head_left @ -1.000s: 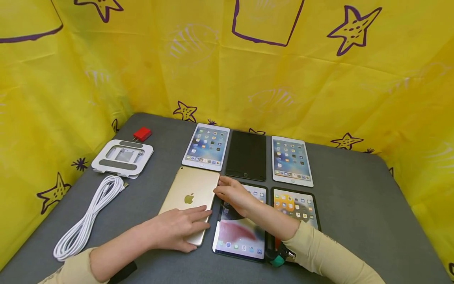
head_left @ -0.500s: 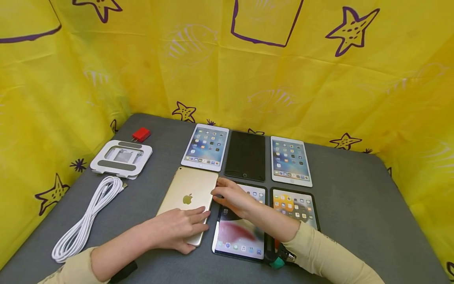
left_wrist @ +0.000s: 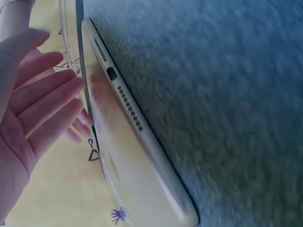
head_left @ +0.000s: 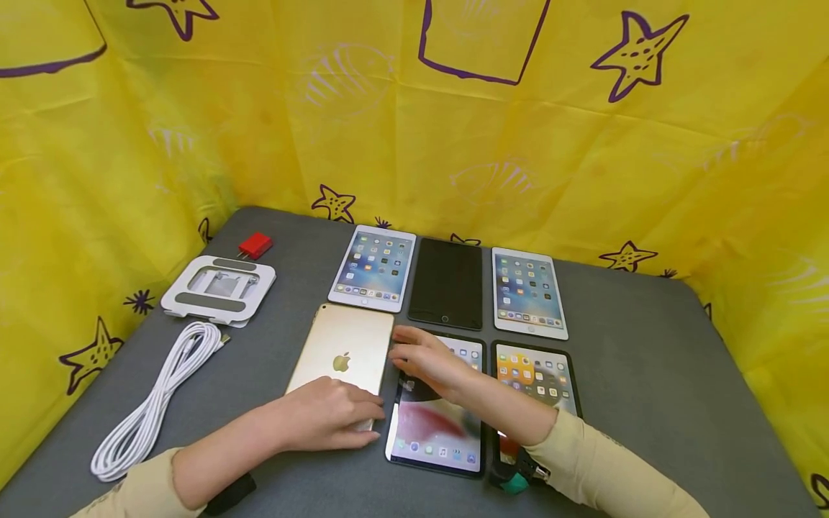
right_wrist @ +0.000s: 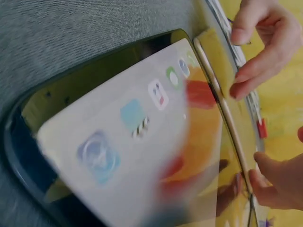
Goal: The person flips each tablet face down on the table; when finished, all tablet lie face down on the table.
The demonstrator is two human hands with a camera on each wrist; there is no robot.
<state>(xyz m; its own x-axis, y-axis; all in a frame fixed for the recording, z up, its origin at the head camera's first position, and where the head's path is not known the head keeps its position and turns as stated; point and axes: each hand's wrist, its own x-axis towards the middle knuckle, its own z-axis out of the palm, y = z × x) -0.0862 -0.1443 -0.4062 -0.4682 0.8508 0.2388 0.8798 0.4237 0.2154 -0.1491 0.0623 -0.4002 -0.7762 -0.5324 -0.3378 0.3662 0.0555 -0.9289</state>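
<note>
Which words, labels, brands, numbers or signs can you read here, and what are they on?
No words or numbers can be read.
Gold tablet: apple logo, without letters.
Two white tablets and two black-framed tablets: icon labels too small.
Sleeves: faint marks, unreadable.

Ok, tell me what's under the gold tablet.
The grey table shows beside the gold tablet, which appears to lie flat on it. The patch directly beneath is covered.
</note>
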